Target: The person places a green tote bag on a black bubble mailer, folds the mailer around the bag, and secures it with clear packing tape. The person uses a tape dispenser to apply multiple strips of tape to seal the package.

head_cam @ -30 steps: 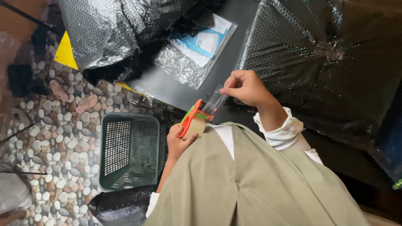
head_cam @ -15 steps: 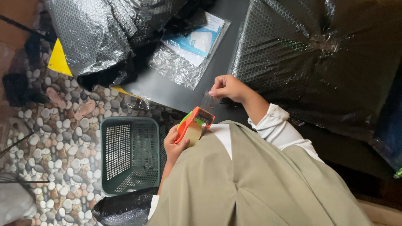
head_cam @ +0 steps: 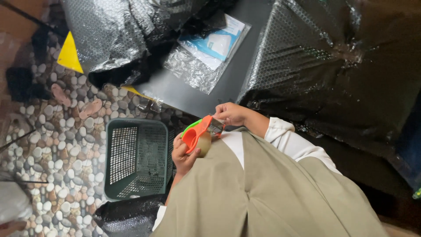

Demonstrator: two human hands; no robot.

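My left hand [head_cam: 183, 154] grips an orange and green tape dispenser [head_cam: 197, 131] with a roll of brownish tape, held close to my olive vest. My right hand [head_cam: 232, 114], in a white sleeve, pinches at the metal blade end of the dispenser [head_cam: 215, 126]. Both hands hover at the near edge of a dark table [head_cam: 193, 94].
A green plastic mesh basket [head_cam: 137, 160] stands on the pebble floor [head_cam: 66, 145] to the left. Black bubble wrap [head_cam: 333, 70] covers the table's right side, with another heap [head_cam: 118, 35] at the upper left. Between them lies a clear packet [head_cam: 210, 48] with a blue and white item. Sandals [head_cam: 90, 107] lie on the floor.
My right hand, which held a stretched strip of tape away from the dispenser, has come back down to the dispenser's blade. The left hand keeps its hold.
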